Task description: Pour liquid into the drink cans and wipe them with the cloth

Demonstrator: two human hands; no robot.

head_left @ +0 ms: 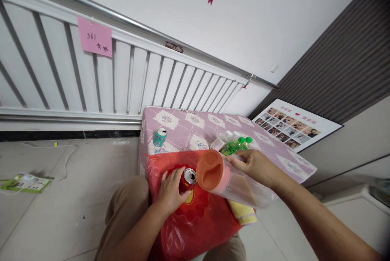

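Observation:
My left hand (172, 190) is wrapped round a red drink can (189, 177) whose silver top has an open mouth. The can stands over a red plastic bag (213, 220) spread on the near end of the table. In my right hand (251, 165) is a clear plastic pitcher (246, 192) with an orange lid (210, 170). It is tilted so that the lid faces the can, close beside its rim. A yellow cloth (243, 211) lies partly under the pitcher.
A green can (160, 137) stands at the left of the table, which has a purple patterned cloth (216, 121). Several bottles with green caps (241, 140) stand further back. A white radiator (170, 78) runs behind, and a power strip (27, 183) lies on the floor.

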